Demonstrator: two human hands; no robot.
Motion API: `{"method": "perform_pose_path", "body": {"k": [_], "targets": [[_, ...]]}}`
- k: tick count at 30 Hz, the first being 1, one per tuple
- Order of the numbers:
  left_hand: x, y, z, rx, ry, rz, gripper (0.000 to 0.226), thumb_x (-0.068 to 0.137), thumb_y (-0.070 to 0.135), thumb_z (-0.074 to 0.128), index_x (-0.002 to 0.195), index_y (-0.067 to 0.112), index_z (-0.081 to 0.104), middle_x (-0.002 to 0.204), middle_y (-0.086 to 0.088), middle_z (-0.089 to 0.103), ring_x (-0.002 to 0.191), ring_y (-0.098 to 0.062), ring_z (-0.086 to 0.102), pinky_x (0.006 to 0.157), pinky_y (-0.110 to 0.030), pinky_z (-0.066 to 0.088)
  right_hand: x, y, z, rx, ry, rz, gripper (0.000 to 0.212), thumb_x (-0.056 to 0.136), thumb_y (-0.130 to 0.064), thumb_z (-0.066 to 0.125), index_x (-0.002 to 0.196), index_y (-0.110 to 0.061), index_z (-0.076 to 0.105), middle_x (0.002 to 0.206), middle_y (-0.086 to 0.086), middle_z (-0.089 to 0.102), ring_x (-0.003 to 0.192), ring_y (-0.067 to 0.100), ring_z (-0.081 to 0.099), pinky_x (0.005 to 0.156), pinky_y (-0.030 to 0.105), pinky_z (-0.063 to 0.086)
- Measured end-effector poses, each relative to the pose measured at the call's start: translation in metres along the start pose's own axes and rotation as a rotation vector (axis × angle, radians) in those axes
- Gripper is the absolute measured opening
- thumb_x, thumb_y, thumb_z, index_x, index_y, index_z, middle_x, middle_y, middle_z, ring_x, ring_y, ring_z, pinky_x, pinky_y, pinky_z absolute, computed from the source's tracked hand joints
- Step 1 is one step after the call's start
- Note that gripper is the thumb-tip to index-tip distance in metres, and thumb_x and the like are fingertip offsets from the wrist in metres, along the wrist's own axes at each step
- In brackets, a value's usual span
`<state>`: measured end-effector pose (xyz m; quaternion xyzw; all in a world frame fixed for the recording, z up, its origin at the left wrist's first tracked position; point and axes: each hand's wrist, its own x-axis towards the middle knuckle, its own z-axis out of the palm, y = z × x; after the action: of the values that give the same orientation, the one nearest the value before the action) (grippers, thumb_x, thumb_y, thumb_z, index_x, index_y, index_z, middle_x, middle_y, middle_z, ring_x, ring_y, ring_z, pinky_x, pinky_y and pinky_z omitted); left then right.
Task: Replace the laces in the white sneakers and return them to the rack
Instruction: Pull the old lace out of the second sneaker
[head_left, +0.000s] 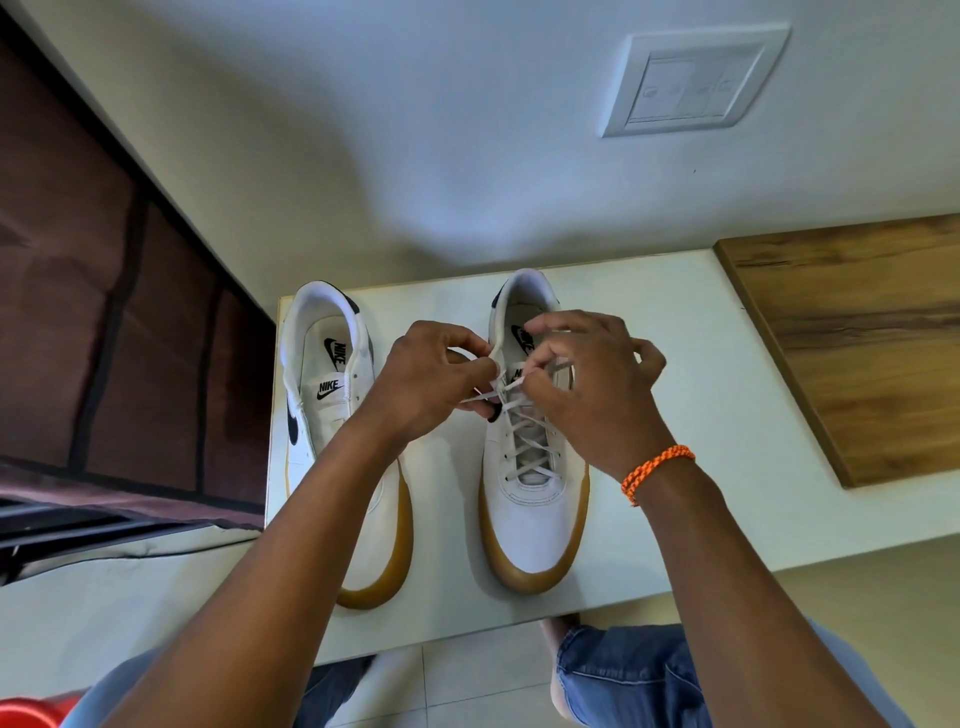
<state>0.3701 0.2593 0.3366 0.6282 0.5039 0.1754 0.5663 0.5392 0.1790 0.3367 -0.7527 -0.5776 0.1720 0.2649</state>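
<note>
Two white sneakers with tan soles stand side by side on a white table (675, 364), toes toward me. The right sneaker (535, 519) has a white lace (524, 447) crossed through its eyelets. My left hand (431, 379) pinches one lace end at the top of that shoe. My right hand (592, 384) pinches the other end just above the tongue. The left sneaker (332, 374) shows no lace, and my left forearm covers its front half.
A brown shoe rack cover (104, 312) stands to the left of the table. A wooden board (857, 343) lies on the table's right side. A wall switch plate (691, 83) sits on the wall behind. My jeans-clad legs (623, 675) are below the table edge.
</note>
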Motion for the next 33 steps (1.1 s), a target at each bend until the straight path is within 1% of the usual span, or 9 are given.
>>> {"method": "perform_pose_path", "body": {"k": [5, 11, 16, 19, 22, 25, 28, 31, 33], "targets": [[-0.001, 0.000, -0.002, -0.015, -0.012, -0.010, 0.010, 0.096, 0.005, 0.068, 0.104, 0.001, 0.073, 0.081, -0.015, 0.080, 0.072, -0.034, 0.080, 0.090, -0.051, 0.064, 0.004, 0.008, -0.016, 0.066, 0.155, 0.090, 0.012, 0.093, -0.024, 0.067, 0.084, -0.031, 0.070, 0.120, -0.018, 0.065, 0.121, 0.009, 0.050, 0.096, 0.039, 0.023], [0.000, 0.000, 0.000, 0.006, -0.009, 0.000, 0.009, 0.096, 0.008, 0.070, 0.103, 0.003, 0.073, 0.080, -0.013, 0.080, 0.072, -0.032, 0.080, 0.091, -0.053, 0.063, 0.003, 0.002, -0.007, 0.080, 0.050, 0.054, 0.018, 0.096, -0.019, 0.065, 0.085, -0.032, 0.070, 0.120, -0.016, 0.067, 0.119, 0.014, 0.057, 0.099, 0.042, 0.033], [-0.001, 0.000, 0.001, 0.016, -0.008, 0.007, 0.009, 0.097, 0.010, 0.069, 0.103, 0.004, 0.073, 0.079, -0.011, 0.080, 0.071, -0.029, 0.080, 0.092, -0.052, 0.063, -0.001, 0.002, -0.007, -0.095, -0.107, 0.036, 0.018, 0.092, -0.027, 0.071, 0.105, -0.038, 0.074, 0.162, -0.016, 0.036, 0.153, 0.014, 0.020, 0.113, 0.047, 0.018], [-0.001, 0.001, 0.001, 0.031, -0.008, 0.014, 0.009, 0.097, 0.010, 0.069, 0.103, 0.005, 0.073, 0.078, -0.009, 0.080, 0.071, -0.027, 0.080, 0.091, -0.052, 0.063, -0.003, 0.002, -0.002, -0.147, -0.160, 0.025, 0.009, 0.094, -0.029, 0.071, 0.100, -0.035, 0.074, 0.167, -0.017, 0.027, 0.156, 0.013, 0.013, 0.114, 0.048, 0.015], [0.000, -0.001, 0.000, 0.043, -0.004, 0.013, 0.010, 0.097, 0.014, 0.069, 0.104, 0.007, 0.071, 0.078, -0.007, 0.080, 0.073, -0.026, 0.079, 0.090, -0.054, 0.063, 0.002, 0.006, -0.007, -0.036, -0.067, 0.027, 0.011, 0.093, -0.027, 0.070, 0.084, -0.033, 0.070, 0.154, -0.020, 0.047, 0.144, 0.009, 0.034, 0.105, 0.042, 0.022], [0.000, -0.002, 0.003, 0.067, 0.005, 0.023, 0.010, 0.098, 0.018, 0.068, 0.105, 0.011, 0.067, 0.080, -0.004, 0.080, 0.072, -0.023, 0.078, 0.088, -0.052, 0.063, 0.006, 0.015, -0.019, 0.154, 0.064, 0.041, 0.015, 0.093, -0.024, 0.067, 0.079, -0.030, 0.066, 0.133, -0.017, 0.064, 0.126, 0.010, 0.054, 0.105, 0.045, 0.041], [0.001, -0.004, 0.006, 0.116, 0.022, 0.039, 0.009, 0.099, 0.024, 0.068, 0.104, 0.017, 0.065, 0.082, 0.000, 0.079, 0.071, -0.017, 0.077, 0.084, -0.047, 0.063, 0.006, 0.019, -0.026, 0.213, 0.075, 0.049, 0.009, 0.095, -0.019, 0.070, 0.086, -0.018, 0.074, 0.108, -0.007, 0.075, 0.101, 0.008, 0.066, 0.088, 0.025, 0.053], [0.003, -0.008, 0.009, 0.196, 0.067, 0.089, 0.011, 0.099, 0.030, 0.067, 0.106, 0.026, 0.060, 0.093, 0.007, 0.074, 0.072, -0.012, 0.075, 0.081, -0.045, 0.063, 0.007, 0.021, -0.030, 0.252, 0.118, 0.127, 0.023, 0.094, -0.016, 0.063, 0.074, -0.013, 0.074, 0.069, -0.001, 0.072, 0.067, 0.015, 0.068, 0.067, 0.036, 0.057], [0.002, -0.010, 0.011, 0.206, 0.095, 0.167, 0.021, 0.100, 0.026, 0.065, 0.117, 0.033, 0.055, 0.111, 0.007, 0.066, 0.085, -0.010, 0.072, 0.078, -0.036, 0.059, 0.006, 0.023, -0.038, 0.295, 0.096, 0.194, 0.028, 0.094, -0.015, 0.059, 0.071, -0.014, 0.075, 0.058, 0.001, 0.069, 0.054, 0.017, 0.065, 0.060, 0.039, 0.057]]}}
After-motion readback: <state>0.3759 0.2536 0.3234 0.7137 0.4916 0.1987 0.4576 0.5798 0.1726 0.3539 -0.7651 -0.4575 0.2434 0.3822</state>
